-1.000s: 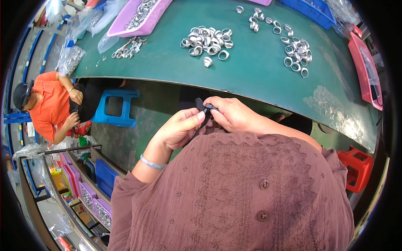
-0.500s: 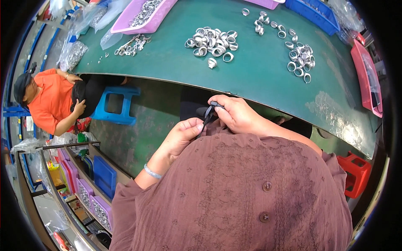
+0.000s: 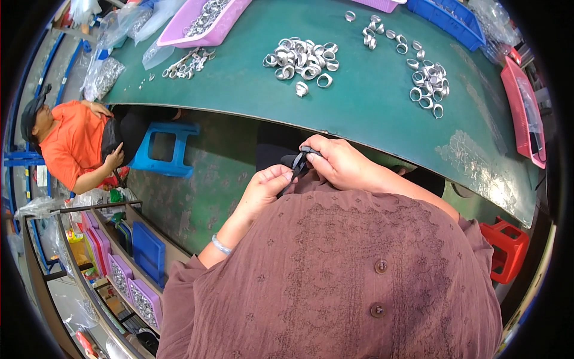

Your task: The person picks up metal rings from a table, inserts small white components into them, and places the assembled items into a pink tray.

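Observation:
Just below the table's near edge, both hands are at a black strap [image 3: 299, 163] in front of the brown shirt. My left hand [image 3: 270, 183] pinches the lower part between thumb and fingers. My right hand [image 3: 342, 163] is closed round the upper end, where a small dark clip-like piece [image 3: 309, 149] shows between thumb and fingertips. Exactly what that piece is, I cannot tell. On the green table [image 3: 221, 90] beyond lies a heap of silver rings [image 3: 302, 58], with more rings [image 3: 429, 84] to the right; neither hand touches them.
Purple tray [image 3: 203, 24] with metal parts, blue tray [image 3: 445, 21] and pink tray [image 3: 523, 113] sit along the table. A blue stool [image 3: 164, 149] and a person in orange [image 3: 75, 140] are at left. A red stool [image 3: 508, 248] stands right, a shelf with bins [image 3: 143, 302] lower left.
My left hand has shifted very slightly to the right and up along the strap. My right hand stays almost still. The person in orange has moved head and arms a little.

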Demonstrator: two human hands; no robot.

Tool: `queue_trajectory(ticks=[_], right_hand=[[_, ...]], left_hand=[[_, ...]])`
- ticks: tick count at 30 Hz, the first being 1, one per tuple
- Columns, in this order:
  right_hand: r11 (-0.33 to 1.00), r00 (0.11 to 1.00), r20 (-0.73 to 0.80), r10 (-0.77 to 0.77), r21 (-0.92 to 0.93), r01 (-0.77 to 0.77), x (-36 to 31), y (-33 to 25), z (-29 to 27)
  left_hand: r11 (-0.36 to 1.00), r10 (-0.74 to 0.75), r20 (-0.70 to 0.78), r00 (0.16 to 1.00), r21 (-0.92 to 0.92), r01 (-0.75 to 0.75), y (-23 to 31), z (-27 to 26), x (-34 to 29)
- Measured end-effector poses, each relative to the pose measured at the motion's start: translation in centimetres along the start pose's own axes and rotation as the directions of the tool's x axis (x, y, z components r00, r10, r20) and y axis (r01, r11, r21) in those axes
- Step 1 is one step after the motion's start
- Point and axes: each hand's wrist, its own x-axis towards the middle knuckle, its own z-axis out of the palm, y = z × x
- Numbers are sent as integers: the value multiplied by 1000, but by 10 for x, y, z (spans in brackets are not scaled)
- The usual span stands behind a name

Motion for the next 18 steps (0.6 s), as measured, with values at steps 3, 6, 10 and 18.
queue_trajectory(ticks=[3,6,10,18], right_hand=[[997,998,-17,-58,-41,58,0,2,1],[998,998,35,-43,-33,44,0,2,1],[998,998,47,-33,-53,36,1,2,0],[988,999,-23,-32,-150,28,-3,0,0]], left_hand=[[999,24,-46,999,34,-22,-5,-2,4],[984,-49,-72,996,-176,36,-8,-3,8],[993,-88,-47,995,-81,84,6,13,8],[999,-34,-48,998,-18,33,5,21,10]])
